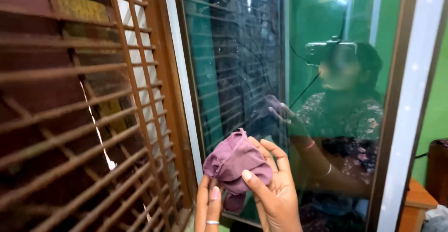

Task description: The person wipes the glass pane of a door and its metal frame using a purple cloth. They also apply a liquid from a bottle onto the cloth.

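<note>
The right hand [275, 185] grips a bunched mauve cloth [235, 164] before the window glass [242, 64], the left hand [208, 204] steadying it beneath, wiping apparently underway; firm contact comes next.

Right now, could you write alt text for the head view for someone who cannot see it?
Two bare hands, right hand and left hand, bunch a mauve cloth before a glass window pane. A rusty metal grille stands at left.

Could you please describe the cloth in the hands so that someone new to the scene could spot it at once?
Find the big glass pane to the right of the brown window grille. Low in front of it, the right hand and left hand hold a bunched cloth. It is the only soft, mauve-purple thing there, crumpled into a ball against hard glass and bars.
</note>
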